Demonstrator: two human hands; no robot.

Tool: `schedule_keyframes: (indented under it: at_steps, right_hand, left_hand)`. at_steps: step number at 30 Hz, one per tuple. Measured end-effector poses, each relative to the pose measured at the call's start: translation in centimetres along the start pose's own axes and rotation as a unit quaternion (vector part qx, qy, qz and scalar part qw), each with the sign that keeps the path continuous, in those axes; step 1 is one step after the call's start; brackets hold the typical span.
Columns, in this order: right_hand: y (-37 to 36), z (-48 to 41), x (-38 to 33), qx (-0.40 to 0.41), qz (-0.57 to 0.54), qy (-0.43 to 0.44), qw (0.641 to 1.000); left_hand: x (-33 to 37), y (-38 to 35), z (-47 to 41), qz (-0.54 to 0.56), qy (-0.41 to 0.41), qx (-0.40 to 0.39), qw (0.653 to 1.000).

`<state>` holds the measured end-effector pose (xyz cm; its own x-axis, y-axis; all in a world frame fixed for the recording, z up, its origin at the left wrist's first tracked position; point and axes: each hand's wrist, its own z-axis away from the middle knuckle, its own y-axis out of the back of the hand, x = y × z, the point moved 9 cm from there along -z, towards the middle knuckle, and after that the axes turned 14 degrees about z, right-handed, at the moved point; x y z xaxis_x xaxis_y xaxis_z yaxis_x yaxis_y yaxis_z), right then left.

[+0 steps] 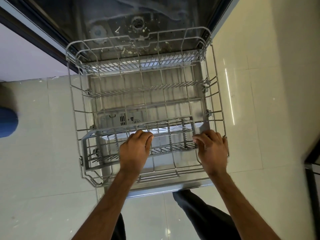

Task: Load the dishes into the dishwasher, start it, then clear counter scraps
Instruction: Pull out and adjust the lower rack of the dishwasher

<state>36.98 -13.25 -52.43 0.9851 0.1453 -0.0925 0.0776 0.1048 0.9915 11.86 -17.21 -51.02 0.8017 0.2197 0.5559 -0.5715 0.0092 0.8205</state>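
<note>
Both hands grip the gray cutlery basket (166, 141): the left hand (135, 149) curls over its long top rim, the right hand (212, 149) around its 3 o'clock end. It sits at 6 o'clock in the lower rack (143, 94), above the open dishwasher door (155, 189).

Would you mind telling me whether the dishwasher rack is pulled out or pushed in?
Pulled out: the rack rests over the lowered door, forward of the tub.
</note>
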Motion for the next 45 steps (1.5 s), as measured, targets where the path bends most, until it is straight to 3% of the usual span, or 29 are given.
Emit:
schedule_keyframes:
  at_steps: [6,11,22,29,35,45]
  right_hand:
    - [8.3,-1.3,-7.8,-0.003,-0.01,0.073,0.997]
    - [19.6,-4.5,-19.0,0.079,-0.014,0.12,0.99]
    - [44.2,-4.1,-47.6,0.238,-0.131,0.195,0.942]
    - [56.1,-5.0,-64.0,0.267,-0.16,0.25,0.917]
    - [61.2,-9.3,-72.6,0.257,-0.165,0.275,0.912]
    - [57.8,-23.9,-85.5,0.172,-0.126,0.293,0.932]
  left_hand:
    - [3.2,9.6,-0.3,0.016,0.012,0.049,0.999]
    - [4.0,22.2,-0.6,0.019,0.025,0.132,0.991]
    - [-2.6,58.2,4.1,0.038,0.005,0.287,0.957]
    - [-6.5,77.7,5.6,0.015,0.018,0.351,0.936]
    - [-10.4,84.8,3.8,0.015,0.052,0.354,0.934]
    - [-19.9,90.4,-7.1,-0.011,0.097,0.295,0.951]
